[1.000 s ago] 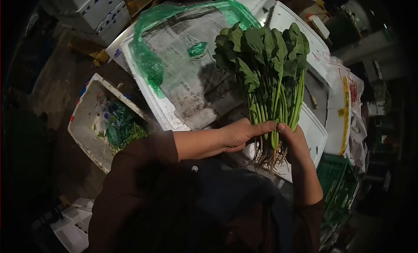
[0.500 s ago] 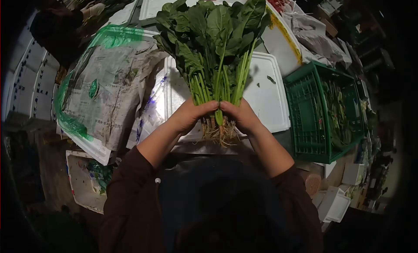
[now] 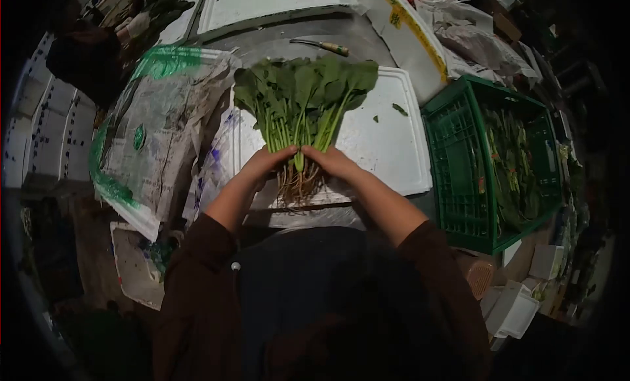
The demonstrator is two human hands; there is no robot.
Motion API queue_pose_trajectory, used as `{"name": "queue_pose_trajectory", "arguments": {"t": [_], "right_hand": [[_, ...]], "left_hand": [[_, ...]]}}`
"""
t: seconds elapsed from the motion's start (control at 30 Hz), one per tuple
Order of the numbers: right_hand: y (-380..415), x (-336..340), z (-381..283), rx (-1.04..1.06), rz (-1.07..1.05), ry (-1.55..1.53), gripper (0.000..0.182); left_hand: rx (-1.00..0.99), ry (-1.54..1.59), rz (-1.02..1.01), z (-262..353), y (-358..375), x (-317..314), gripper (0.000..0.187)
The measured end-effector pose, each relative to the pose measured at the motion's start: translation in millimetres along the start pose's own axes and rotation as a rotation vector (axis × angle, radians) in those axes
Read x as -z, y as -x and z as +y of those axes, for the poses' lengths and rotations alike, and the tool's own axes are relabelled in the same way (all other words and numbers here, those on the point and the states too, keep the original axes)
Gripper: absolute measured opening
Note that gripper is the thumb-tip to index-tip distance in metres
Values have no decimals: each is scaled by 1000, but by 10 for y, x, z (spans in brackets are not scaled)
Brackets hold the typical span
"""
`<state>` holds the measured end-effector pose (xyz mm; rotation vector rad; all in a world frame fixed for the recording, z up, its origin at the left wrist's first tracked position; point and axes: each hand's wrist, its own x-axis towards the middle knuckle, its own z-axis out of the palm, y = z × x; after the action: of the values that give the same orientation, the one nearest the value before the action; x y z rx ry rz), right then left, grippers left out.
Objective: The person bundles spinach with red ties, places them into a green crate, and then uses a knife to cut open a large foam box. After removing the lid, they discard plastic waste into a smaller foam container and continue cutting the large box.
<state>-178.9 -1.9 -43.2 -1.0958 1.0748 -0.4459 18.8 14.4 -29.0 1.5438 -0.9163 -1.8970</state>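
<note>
A bunch of spinach [image 3: 298, 96] with broad dark leaves, green stems and stringy brown roots is at the white foam lid [image 3: 387, 145] in front of me. Its leaves point away from me and its roots towards me. My left hand [image 3: 268, 161] is wrapped round the stems from the left, just above the roots. From the right, my right hand [image 3: 331, 162] grips the same stems. Both thumbs lie across the front and nearly meet; most other fingers are hidden behind the bunch.
A knife [image 3: 321, 46] with a wooden handle lies beyond the lid. At right stands a green crate [image 3: 459, 164] holding bundled greens. Newspaper [image 3: 157, 125] covers a box at left. A white foam box [image 3: 125, 256] sits low at left. Another person's arm [image 3: 134, 27] shows at upper left.
The spinach has moved down and away from my head, towards the foam lid, with both hands still round it. The knife beyond the lid has come into sight.
</note>
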Motion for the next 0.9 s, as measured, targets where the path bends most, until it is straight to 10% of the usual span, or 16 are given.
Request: {"name": "queue_pose_trajectory", "arguments": {"t": [0.17, 0.43, 0.73, 0.9], "right_hand": [[-181, 380, -7, -35, -47, 830, 79], [-255, 820, -552, -213, -173, 1315, 83], [-1033, 2137, -1747, 567, 847, 1148, 40], [-1493, 2919, -2316, 313, 1098, 1059, 43]], "left_hand": [[-51, -124, 45, 112, 20, -80, 49], [11, -242, 117, -58, -211, 135, 74], [-38, 53, 87, -98, 13, 186, 92], [-41, 171, 153, -187, -39, 220, 85]]}}
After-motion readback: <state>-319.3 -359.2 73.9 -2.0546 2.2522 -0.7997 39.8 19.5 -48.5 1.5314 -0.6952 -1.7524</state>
